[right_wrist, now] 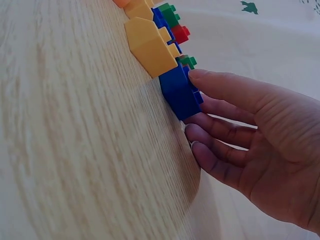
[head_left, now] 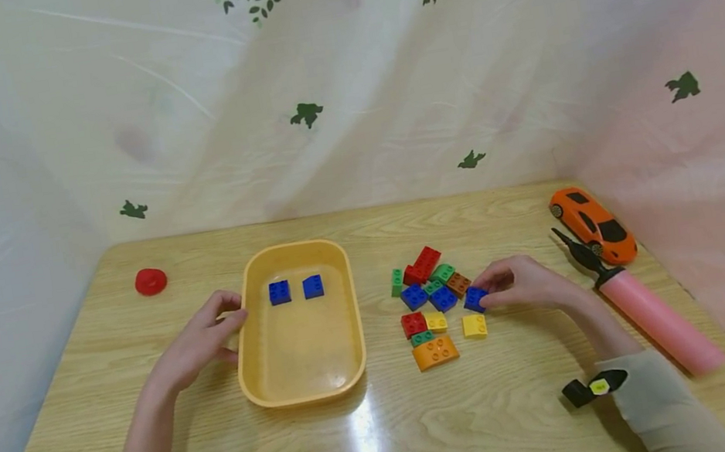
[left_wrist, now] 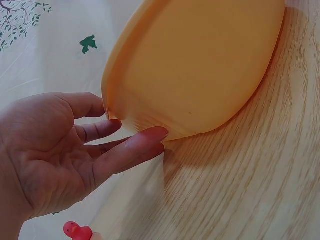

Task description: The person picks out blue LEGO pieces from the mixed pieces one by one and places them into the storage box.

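My right hand [head_left: 522,282] is at the right side of a group of toy bricks, its thumb and fingers pinching a blue brick [right_wrist: 176,92] low at the tabletop. A yellow brick [right_wrist: 150,46] with a slanted side stands right beside that blue one. On the other side, my left hand [head_left: 200,344] touches the outer left wall of a yellow-orange tray [head_left: 307,400], fingers relaxed, as the left wrist view shows. Inside the tray lie two blue bricks, one [head_left: 279,292] on the left and another [head_left: 312,286] with a slanted corner.
Loose bricks in the group include a red one [head_left: 427,258], a brown one [head_left: 459,284] and an orange one [head_left: 435,352]. An orange toy car [head_left: 593,223] and a pink hand pump [head_left: 661,322] lie far right. A red rubber duck [left_wrist: 77,231] stands far left.
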`<state>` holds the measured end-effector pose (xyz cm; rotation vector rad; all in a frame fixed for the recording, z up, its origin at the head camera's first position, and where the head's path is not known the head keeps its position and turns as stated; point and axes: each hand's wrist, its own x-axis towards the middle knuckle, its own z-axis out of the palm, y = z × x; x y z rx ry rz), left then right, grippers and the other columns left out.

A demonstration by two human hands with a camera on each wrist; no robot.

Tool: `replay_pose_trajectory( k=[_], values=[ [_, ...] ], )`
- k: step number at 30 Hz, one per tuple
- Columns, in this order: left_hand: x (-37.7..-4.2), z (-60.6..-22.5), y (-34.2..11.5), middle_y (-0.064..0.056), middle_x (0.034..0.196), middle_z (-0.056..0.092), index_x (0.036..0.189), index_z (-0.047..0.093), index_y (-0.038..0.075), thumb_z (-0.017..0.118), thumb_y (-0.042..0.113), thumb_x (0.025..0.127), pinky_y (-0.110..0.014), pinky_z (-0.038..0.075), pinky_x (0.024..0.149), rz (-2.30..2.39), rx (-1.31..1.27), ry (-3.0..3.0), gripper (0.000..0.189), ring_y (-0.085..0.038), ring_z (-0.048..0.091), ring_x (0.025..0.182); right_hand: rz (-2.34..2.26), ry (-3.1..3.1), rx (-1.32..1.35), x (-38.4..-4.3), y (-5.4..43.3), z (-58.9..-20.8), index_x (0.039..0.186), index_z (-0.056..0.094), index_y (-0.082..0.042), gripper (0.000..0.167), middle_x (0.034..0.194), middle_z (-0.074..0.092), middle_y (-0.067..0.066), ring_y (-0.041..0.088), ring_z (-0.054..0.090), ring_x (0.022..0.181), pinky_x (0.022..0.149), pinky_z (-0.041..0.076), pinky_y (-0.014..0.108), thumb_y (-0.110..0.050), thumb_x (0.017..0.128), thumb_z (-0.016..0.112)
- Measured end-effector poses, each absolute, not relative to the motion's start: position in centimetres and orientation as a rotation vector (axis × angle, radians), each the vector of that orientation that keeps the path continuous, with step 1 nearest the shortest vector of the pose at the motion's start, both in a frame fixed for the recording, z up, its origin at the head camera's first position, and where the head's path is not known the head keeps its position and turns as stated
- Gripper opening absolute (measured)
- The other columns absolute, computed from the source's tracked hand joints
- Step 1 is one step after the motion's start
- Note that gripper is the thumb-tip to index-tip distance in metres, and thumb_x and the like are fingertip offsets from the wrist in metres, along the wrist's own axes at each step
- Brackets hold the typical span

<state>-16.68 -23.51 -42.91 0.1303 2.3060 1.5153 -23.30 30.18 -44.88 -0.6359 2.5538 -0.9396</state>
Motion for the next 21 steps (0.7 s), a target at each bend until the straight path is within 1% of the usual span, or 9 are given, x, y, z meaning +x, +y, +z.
replay_pose_trajectory(
  k=[3,8,13,17,21],
  values=[
    [-16.7,-42.9,-23.5,-0.024,0.147,0.039,0.144,0.034,0.000,0.045,0.030,0.111,-0.035,0.065,0.078,1.513,0.126,2.308,0.046,-0.039,0.053,0.125,-0.933,2.566,-0.655,-23.3,30.3,-44.9,0.115,0.077,-0.012,0.028,0.105,0.075,0.004,0.009,0.064,0.087,0.079,0.056,0.020,-0.023,0.090,0.081],
    [-16.7,-43.1,-23.5,-0.024,0.146,0.040,0.144,0.034,0.001,0.046,0.031,0.111,-0.036,0.065,0.078,1.510,0.122,2.310,0.046,-0.037,0.053,0.124,-0.934,2.573,-0.713,-23.5,30.7,-44.5,0.115,0.077,-0.009,0.026,0.103,0.075,0.006,0.007,0.064,0.085,0.077,0.056,0.020,-0.020,0.092,0.078],
    [-16.7,-43.1,-23.6,-0.024,0.147,0.039,0.144,0.034,0.001,0.046,0.032,0.111,-0.036,0.065,0.079,1.513,0.121,2.303,0.047,-0.038,0.052,0.125,-0.924,2.589,-0.733,-23.8,31.0,-43.5,0.118,0.076,-0.008,0.026,0.108,0.076,0.007,0.004,0.065,0.091,0.081,0.056,0.020,-0.020,0.095,0.075],
    [-16.7,-43.0,-23.6,-0.024,0.147,0.039,0.144,0.034,0.000,0.046,0.031,0.111,-0.036,0.065,0.079,1.509,0.122,2.309,0.047,-0.038,0.053,0.124,-0.928,2.583,-0.750,-24.2,31.1,-42.2,0.120,0.074,-0.008,0.026,0.110,0.075,0.007,0.005,0.067,0.095,0.085,0.057,0.020,-0.019,0.096,0.073],
    [-16.7,-43.0,-23.6,-0.024,0.146,0.040,0.143,0.035,0.000,0.046,0.032,0.111,-0.036,0.065,0.078,1.513,0.127,2.313,0.047,-0.039,0.053,0.125,-0.915,2.586,-0.744,-24.7,31.0,-40.7,0.122,0.073,-0.009,0.027,0.112,0.074,0.007,0.008,0.068,0.097,0.086,0.057,0.020,-0.019,0.097,0.072]
  ],
)
